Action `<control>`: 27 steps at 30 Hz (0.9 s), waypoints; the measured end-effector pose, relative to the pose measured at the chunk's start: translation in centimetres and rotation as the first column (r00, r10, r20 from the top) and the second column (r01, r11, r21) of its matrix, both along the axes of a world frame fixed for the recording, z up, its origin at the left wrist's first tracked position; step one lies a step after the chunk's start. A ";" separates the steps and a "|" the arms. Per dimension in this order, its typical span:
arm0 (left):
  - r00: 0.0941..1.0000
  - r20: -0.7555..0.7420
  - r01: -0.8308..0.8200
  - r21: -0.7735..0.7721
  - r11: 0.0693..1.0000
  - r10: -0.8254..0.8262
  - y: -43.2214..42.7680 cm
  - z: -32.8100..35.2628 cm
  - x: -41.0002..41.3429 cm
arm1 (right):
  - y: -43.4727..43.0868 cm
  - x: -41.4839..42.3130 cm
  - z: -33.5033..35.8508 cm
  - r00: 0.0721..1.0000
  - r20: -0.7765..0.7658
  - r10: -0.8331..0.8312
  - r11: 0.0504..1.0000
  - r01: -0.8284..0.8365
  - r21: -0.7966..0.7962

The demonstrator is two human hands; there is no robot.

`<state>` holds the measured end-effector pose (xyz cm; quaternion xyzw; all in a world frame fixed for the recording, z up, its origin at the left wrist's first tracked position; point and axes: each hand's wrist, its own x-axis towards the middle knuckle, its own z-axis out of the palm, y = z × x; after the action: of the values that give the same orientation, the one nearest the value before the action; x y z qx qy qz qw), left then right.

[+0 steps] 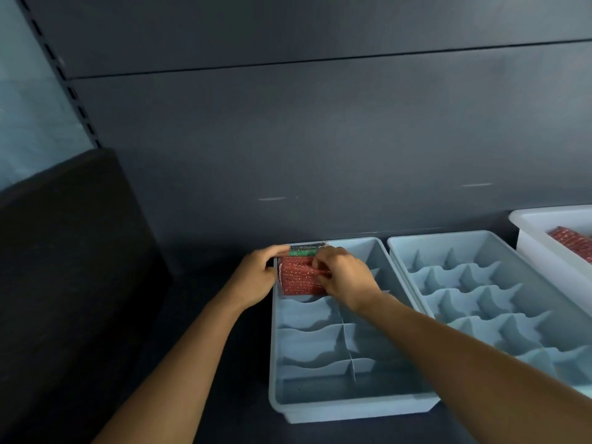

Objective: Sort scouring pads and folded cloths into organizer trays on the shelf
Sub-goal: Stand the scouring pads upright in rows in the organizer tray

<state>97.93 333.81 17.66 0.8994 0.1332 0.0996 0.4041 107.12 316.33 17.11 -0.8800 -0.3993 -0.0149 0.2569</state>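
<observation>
Two hands on a red pad [298, 278] in a divided tray on a dark shelf [208, 315].
I see two pale blue trays side by side, the left tray [352, 408] and the right tray [448, 238], beside a white bin [544, 251]. My right hand [346, 277] pinches the red pad in the left tray's far left compartment. My left hand [256, 277] hooks over that corner; I cannot tell if it grips. A green pad [302, 252] stands just behind.
</observation>
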 end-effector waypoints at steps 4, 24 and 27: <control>0.999 -0.028 -0.013 0.117 0.993 0.016 -1.1 0.4 -0.4 | 0.3 -0.1 0.1 0.994 0.108 0.015 0.994 -0.004 -0.106; 0.864 0.231 0.431 0.124 0.894 -0.448 -32.0 6.4 16.7 | -35.9 13.3 7.2 0.816 -0.011 -0.578 0.813 0.577 0.080; 0.850 0.112 0.483 0.226 0.846 -0.516 -36.8 6.7 21.2 | -39.3 16.0 7.0 0.686 0.086 -0.722 0.678 0.727 -0.112</control>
<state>119.18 297.02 24.41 0.9255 -0.1509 0.0785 0.3384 123.16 277.06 24.09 -0.9811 -0.0230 -0.1031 0.1618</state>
